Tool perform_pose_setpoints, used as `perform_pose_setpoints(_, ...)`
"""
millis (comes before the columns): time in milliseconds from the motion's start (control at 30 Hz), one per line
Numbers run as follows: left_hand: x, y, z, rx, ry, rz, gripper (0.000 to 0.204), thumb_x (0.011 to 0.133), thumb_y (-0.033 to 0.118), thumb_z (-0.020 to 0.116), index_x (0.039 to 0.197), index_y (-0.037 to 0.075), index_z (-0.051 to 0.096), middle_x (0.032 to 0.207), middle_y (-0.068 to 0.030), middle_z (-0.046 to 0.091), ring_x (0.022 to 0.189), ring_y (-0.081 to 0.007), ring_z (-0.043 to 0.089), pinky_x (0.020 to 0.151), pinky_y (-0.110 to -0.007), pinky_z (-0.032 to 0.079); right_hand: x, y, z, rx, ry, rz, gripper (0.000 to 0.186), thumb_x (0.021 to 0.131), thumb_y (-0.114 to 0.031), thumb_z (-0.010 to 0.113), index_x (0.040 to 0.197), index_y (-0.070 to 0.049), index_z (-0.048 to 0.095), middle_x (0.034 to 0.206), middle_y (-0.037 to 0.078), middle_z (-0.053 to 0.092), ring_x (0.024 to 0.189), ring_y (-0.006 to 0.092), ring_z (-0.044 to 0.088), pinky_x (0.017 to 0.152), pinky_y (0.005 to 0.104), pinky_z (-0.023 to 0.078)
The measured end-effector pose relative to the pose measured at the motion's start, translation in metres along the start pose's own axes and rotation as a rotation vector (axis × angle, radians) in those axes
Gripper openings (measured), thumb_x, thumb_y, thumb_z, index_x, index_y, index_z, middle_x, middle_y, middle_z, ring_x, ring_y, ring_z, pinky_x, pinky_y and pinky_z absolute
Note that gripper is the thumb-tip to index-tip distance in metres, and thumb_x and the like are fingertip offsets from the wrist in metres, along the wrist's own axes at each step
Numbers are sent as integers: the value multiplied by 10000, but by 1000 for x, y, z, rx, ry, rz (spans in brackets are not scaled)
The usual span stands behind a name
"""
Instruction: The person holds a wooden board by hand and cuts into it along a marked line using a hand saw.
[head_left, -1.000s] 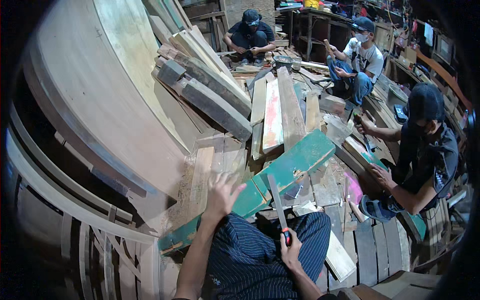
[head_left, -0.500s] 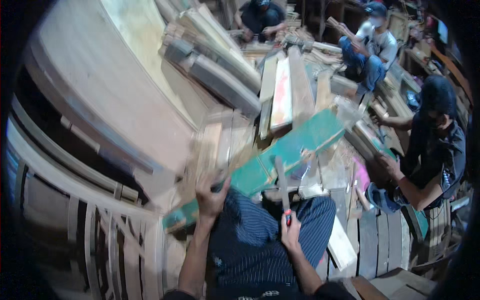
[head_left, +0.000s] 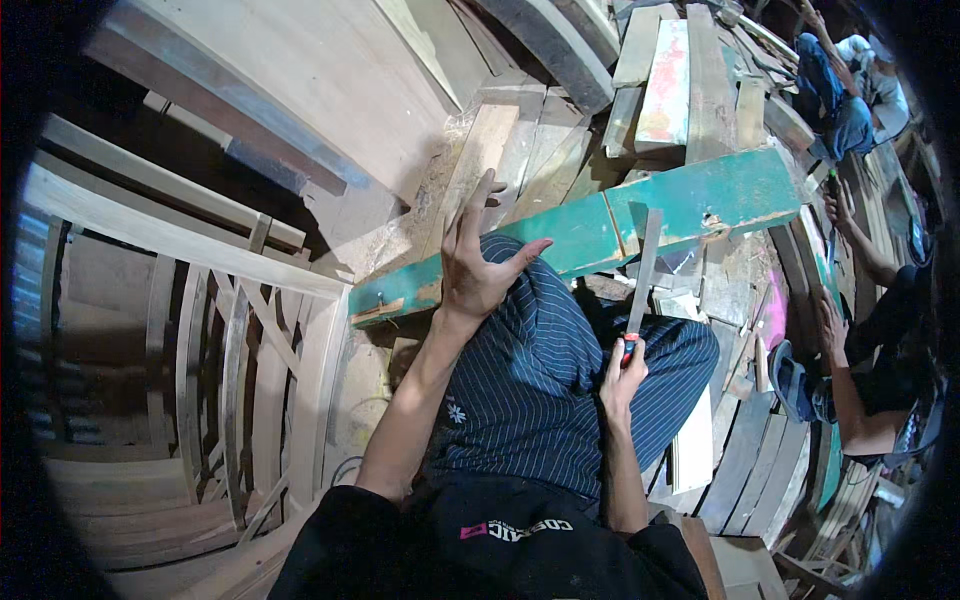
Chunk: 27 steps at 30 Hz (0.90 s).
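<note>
Since a moment ago the left hand (head_left: 478, 262) has lifted off the green plank (head_left: 600, 232), fingers spread wide, while the right hand (head_left: 622, 372) still grips the chisel (head_left: 642, 262).

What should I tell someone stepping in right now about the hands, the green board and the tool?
Left hand: open, fingers spread, palm resting on or just above the green board; it grips nothing.
Right hand: closed on the red-and-black handle of a flat metal tool, probably a chisel or file, whose tip reaches the board's near edge.
The green board lies slantwise across the person's lap, over the striped trousers, among piled planks.
Done: the board is in place and the tool is in hand.
Left: the board's paint is still mostly on; whatever work the tool does on it looks barely started.
</note>
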<state>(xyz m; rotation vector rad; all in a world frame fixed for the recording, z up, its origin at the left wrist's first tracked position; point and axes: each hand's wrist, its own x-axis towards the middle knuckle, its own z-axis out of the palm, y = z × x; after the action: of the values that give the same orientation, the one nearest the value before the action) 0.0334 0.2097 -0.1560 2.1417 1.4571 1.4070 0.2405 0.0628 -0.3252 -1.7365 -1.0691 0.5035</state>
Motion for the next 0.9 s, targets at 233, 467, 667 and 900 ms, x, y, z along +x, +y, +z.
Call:
perform_pose_setpoints(233, -1, 4, 1, 38, 53, 63, 1044, 649, 338, 909, 1468, -11, 363, 1291, -203, 575, 1124, -343, 599, 984, -434, 472, 0, 3, -2, -1, -27, 84, 176, 995, -152, 564, 1044, 17, 563, 630, 57, 451, 569, 122, 392, 519, 333, 340)
perform_pose_setpoints(467, 0, 1, -3, -24, -13, 11, 1033, 682, 404, 883, 1468, -14, 359, 1296, -226, 557, 1178, -366, 564, 1008, -451, 457, 0, 1, 2, 70, 2, 75, 143, 1000, -137, 565, 1032, 2, 553, 627, 9, 405, 573, 87, 352, 499, 291, 297)
perform_pose_setpoints(667, 2, -4, -8, -29, -57, 5, 996, 727, 440, 847, 1469, -11, 359, 1302, -232, 550, 1174, -371, 563, 1011, -463, 450, -2, 6, 4, -9, -24, 81, 169, 987, -139, 576, 1043, 20, 557, 646, 101, 512, 544, 158, 434, 518, 346, 370)
perform_pose_setpoints(900, 2, -12, -2, -238, -18, -17, 761, 812, 332, 796, 1403, -14, 464, 1331, -180, 538, 1182, -297, 551, 1015, -409, 443, 4, -12, -3, -29, -34, 138, 183, 984, -182, 577, 1019, -3, 555, 665, 163, 564, 550, 234, 530, 546, 397, 424)
